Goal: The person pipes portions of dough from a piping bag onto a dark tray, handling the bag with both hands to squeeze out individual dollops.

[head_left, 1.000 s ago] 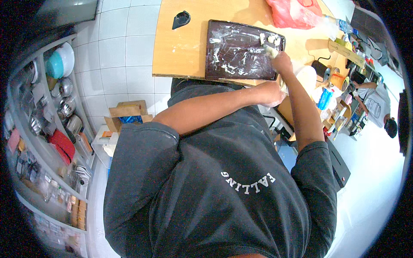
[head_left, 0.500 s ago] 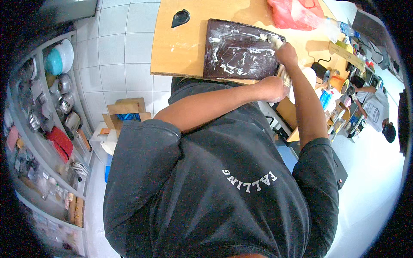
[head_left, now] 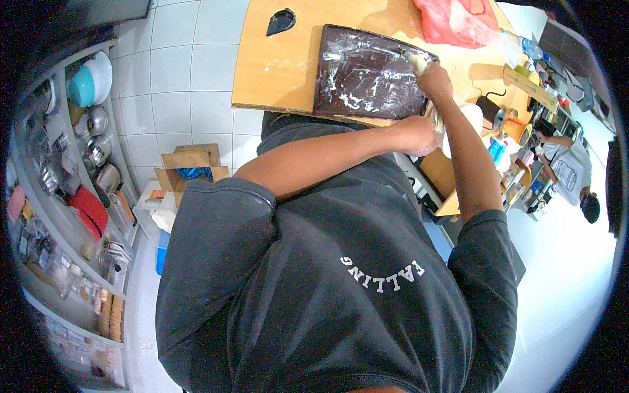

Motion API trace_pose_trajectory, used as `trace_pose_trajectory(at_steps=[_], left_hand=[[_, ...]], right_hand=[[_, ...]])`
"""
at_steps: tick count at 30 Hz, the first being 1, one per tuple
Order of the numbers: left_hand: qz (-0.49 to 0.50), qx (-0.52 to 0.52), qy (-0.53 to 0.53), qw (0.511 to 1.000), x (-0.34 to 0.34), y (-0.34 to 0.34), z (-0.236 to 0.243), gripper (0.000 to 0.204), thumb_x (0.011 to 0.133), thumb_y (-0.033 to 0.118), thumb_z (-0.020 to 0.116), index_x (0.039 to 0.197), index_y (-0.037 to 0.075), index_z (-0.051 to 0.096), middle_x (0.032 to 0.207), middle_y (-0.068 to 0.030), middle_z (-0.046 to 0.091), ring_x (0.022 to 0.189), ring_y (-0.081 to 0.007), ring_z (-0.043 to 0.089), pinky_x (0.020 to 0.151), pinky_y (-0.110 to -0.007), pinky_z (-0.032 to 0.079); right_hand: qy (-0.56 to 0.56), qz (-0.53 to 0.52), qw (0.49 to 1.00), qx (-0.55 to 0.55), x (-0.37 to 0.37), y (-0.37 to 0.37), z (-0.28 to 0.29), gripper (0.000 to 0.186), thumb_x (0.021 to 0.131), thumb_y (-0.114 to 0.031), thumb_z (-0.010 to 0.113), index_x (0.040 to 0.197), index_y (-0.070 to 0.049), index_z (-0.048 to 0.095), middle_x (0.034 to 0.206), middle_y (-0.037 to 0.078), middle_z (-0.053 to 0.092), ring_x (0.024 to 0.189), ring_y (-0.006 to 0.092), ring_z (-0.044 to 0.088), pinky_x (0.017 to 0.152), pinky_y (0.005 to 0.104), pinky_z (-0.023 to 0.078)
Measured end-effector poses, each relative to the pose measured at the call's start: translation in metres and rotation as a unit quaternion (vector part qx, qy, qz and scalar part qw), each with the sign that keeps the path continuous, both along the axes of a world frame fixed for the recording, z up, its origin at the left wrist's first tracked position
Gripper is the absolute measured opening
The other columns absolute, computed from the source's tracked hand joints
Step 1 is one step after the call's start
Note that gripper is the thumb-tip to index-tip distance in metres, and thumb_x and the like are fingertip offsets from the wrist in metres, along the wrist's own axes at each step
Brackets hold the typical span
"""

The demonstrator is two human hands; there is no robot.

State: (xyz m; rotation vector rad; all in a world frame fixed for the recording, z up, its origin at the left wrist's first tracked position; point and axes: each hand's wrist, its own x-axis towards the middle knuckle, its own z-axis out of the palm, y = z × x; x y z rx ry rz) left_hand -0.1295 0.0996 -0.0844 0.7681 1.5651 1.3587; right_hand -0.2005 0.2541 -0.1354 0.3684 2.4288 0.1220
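A dark board [head_left: 367,75] smeared with white flour lies on a wooden table [head_left: 275,65] in front of me. My right hand [head_left: 434,80] is at the board's right edge, its fingers closed on a pale piece of dough [head_left: 415,62]. My left hand [head_left: 419,134] reaches across my body to the table's near edge. It is curled beside a white round bowl-like thing [head_left: 462,121]. Whether that hand grips anything is hidden. My black T-shirt fills the lower half of the view.
A pink plastic bag [head_left: 452,19] and a small black object [head_left: 280,21] lie on the table. Shelves with pots and bowls [head_left: 85,131] line the left wall. An open cardboard box [head_left: 190,164] stands on the tiled floor. Another person [head_left: 576,170] stands far right beside cluttered shelves.
My right hand has moved a little up the board's right edge with the dough. My left hand has stayed by the white round thing. The view shifted slightly.
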Motion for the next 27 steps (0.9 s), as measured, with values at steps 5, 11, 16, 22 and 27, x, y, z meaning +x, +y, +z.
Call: trace_pose_trajectory(at_steps=[5,11,16,22,27], left_hand=[[-0.015,-0.005,0.002,1.0,0.014,0.012,-0.011,0.053,0.094,0.037,0.043,0.083,-0.009,0.067,0.085,-0.0339,0.063,0.084,-0.0487,0.063,0.083,-0.052,0.049],[-0.031,-0.014,-0.011,0.999,0.015,0.007,-0.001,0.054,0.095,0.037,0.041,0.082,-0.009,0.066,0.083,-0.0336,0.063,0.082,-0.0492,0.063,0.082,-0.053,0.049],[-0.004,0.011,0.007,1.0,0.02,0.013,-0.004,0.052,0.095,0.034,0.04,0.078,-0.009,0.065,0.08,-0.0333,0.063,0.08,-0.0491,0.063,0.079,-0.055,0.049],[-0.01,0.032,0.051,0.998,0.022,0.027,-0.013,0.049,0.094,0.032,0.041,0.078,-0.007,0.065,0.079,-0.0316,0.063,0.077,-0.0485,0.063,0.079,-0.055,0.049],[0.004,0.008,0.016,1.0,0.019,0.019,-0.003,0.046,0.094,0.031,0.041,0.078,-0.004,0.065,0.079,-0.0308,0.063,0.077,-0.0479,0.063,0.079,-0.054,0.049]], right_hand=[[-0.002,0.03,1.0,-0.003,0.015,0.01,-0.009,0.04,0.085,-0.034,0.059,0.1,0.003,0.066,0.102,0.027,0.066,0.097,0.0407,0.065,0.085,0.0479,0.051],[-0.009,-0.008,1.0,0.009,0.024,0.013,-0.001,0.031,0.084,-0.025,0.059,0.098,0.002,0.067,0.1,0.025,0.068,0.095,0.0392,0.067,0.084,0.0475,0.052],[0.009,-0.021,0.999,0.034,0.021,0.014,0.008,0.031,0.084,-0.026,0.061,0.098,0.001,0.067,0.1,0.025,0.068,0.095,0.0391,0.067,0.085,0.0475,0.052],[0.021,-0.019,0.998,0.054,0.01,0.012,0.02,0.032,0.083,-0.027,0.063,0.099,0.001,0.067,0.1,0.026,0.067,0.095,0.039,0.067,0.084,0.0475,0.053],[0.003,0.042,0.998,0.039,0.004,-0.022,0.055,0.036,0.084,-0.03,0.063,0.1,0.002,0.066,0.099,0.027,0.067,0.094,0.0398,0.067,0.083,0.0483,0.052]])
